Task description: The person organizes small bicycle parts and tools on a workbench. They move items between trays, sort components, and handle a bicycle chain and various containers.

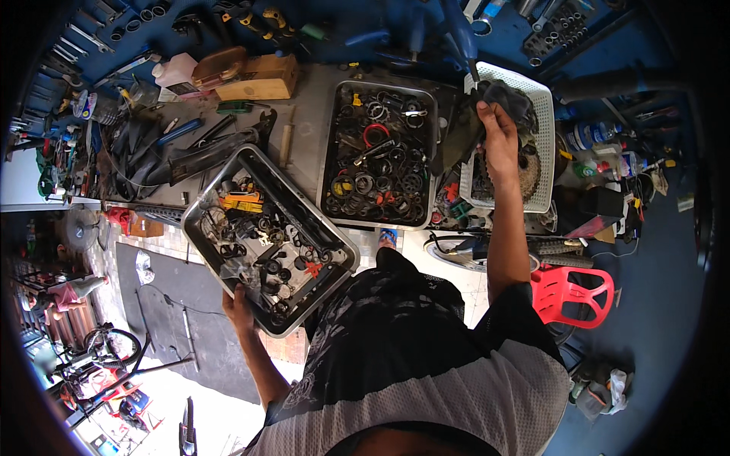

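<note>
My left hand point(239, 310) grips the parts tray point(351, 262) by its seven-o'clock rim; the tray lies toward one o'clock from those fingers, its long axis pointing half past ten to half past four. My right hand point(499, 137), nearer the white basket point(543, 156), bends at a dark bundle point(514, 100) there; I can't tell whether its fingers are closed.

Wall-hung wrenches point(90, 37) and a bicycle wheel point(115, 346) show a bike workshop.

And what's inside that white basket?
A brownish toothed sprocket and something dark show inside the white basket. The right hand and forearm hide whatever lies beneath them.
</note>
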Motion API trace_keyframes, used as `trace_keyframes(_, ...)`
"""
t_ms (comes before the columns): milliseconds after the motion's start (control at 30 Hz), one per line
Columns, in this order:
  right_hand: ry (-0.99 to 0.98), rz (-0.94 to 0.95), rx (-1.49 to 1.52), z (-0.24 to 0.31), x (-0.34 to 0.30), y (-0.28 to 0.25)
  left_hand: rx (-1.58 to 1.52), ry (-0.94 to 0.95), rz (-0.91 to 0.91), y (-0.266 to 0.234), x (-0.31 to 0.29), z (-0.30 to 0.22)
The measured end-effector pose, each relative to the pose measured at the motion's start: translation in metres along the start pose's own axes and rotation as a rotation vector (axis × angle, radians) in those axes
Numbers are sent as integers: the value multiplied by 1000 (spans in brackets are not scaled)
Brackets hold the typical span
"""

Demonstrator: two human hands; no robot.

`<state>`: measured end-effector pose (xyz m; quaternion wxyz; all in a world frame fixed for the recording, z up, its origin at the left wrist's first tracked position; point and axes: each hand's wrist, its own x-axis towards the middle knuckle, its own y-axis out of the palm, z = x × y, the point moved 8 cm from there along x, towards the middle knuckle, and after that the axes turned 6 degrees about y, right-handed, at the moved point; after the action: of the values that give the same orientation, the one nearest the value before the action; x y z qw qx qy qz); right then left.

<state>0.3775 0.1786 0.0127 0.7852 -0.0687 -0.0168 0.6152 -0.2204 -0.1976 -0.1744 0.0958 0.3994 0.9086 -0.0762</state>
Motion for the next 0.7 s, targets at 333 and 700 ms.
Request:
trace_keyframes(333, 19, 50, 38, 24, -14, -1, -72, -6, 22, -1, 3, 9)
trace_keyframes(700, -112, 284, -18, 29, -3, 29, -1, -19, 14, -1, 1, 3)
